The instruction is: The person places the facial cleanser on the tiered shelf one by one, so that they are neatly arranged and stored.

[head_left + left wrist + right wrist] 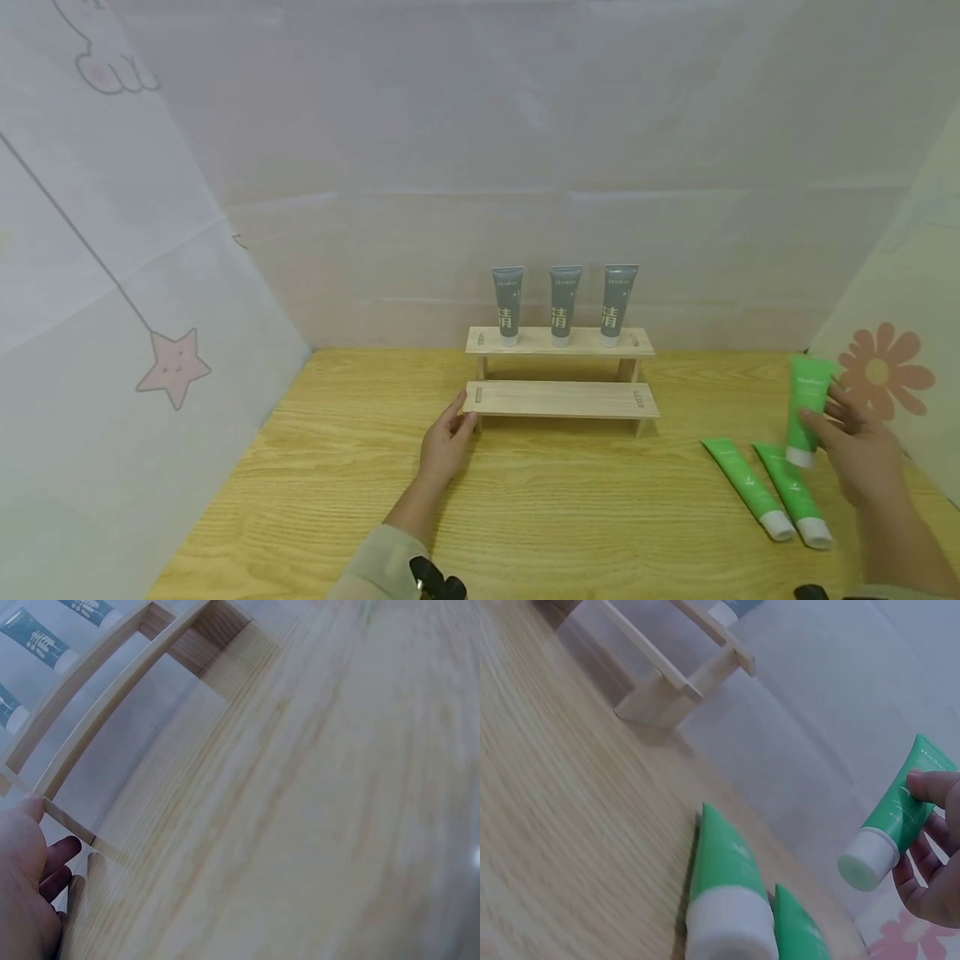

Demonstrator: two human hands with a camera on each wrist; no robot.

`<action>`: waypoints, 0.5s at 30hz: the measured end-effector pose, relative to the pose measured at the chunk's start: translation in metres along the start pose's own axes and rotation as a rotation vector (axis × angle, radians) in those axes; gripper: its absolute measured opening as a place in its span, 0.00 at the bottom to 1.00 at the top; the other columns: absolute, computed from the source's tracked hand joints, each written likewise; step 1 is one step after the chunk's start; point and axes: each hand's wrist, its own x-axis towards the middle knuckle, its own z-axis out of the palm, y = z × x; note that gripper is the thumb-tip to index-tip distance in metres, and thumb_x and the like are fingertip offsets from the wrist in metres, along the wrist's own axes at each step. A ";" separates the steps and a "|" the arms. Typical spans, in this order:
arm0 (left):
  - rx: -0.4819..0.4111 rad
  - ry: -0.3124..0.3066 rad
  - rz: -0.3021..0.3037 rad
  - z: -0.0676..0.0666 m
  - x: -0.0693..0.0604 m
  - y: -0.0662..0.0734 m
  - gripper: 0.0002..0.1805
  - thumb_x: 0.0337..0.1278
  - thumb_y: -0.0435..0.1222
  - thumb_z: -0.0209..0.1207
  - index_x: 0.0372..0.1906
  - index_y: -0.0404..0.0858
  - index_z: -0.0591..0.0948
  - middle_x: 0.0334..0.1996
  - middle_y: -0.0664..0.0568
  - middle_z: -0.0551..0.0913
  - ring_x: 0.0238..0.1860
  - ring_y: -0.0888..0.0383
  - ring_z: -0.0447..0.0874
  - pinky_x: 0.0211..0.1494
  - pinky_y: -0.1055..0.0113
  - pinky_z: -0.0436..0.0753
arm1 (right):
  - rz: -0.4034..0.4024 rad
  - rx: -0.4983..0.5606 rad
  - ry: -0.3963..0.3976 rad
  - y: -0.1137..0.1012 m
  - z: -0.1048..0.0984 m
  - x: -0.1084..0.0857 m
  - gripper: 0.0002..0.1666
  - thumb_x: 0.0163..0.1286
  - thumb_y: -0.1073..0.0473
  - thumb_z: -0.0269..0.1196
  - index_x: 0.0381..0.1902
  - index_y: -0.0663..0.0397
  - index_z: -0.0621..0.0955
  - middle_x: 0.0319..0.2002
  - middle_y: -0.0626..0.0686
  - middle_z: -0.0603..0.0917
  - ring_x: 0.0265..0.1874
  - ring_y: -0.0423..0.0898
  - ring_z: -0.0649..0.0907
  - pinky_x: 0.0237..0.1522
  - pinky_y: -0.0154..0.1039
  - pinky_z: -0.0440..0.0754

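Note:
My right hand [862, 446] holds a green squeeze tube [808, 408] raised above the table, its white cap pointing down, thumb on the near side and fingers behind. Below and left of it, two more green tubes [742, 483] [797, 496] lie flat, white caps toward me. My left hand [444, 446] grips the left end of a two-step wooden stand [562, 400], thumb at the front corner of the lower step. Along the upper step stand three grey-blue tubes [508, 304] [562, 304] [618, 302], upright on white caps. Nothing stands on the lower step.
The wood-grain table [315, 508] meets a pale cloth backdrop [420, 208] behind the stand. Cloth side walls bear a pink star [175, 367] on the left and a flower print [885, 372] on the right, close to the right hand.

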 end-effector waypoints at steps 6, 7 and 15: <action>-0.003 0.009 -0.015 0.001 0.001 -0.001 0.30 0.70 0.52 0.53 0.73 0.53 0.66 0.64 0.42 0.76 0.63 0.45 0.77 0.62 0.50 0.80 | -0.046 0.083 -0.044 -0.019 0.024 0.003 0.40 0.71 0.51 0.62 0.76 0.37 0.58 0.43 0.22 0.68 0.39 0.21 0.71 0.34 0.17 0.76; -0.005 0.008 -0.019 0.001 0.001 -0.002 0.30 0.70 0.52 0.53 0.73 0.53 0.66 0.64 0.42 0.76 0.63 0.45 0.77 0.62 0.50 0.80 | -0.045 0.110 -0.049 -0.022 0.028 0.004 0.41 0.70 0.51 0.62 0.77 0.39 0.58 0.44 0.23 0.69 0.40 0.22 0.72 0.35 0.17 0.77; -0.007 0.014 -0.028 0.000 0.000 0.002 0.29 0.70 0.52 0.53 0.73 0.53 0.66 0.64 0.41 0.77 0.63 0.44 0.77 0.62 0.50 0.79 | -0.064 0.268 -0.102 -0.053 0.065 0.006 0.43 0.68 0.52 0.65 0.76 0.45 0.59 0.47 0.27 0.72 0.43 0.27 0.74 0.39 0.16 0.78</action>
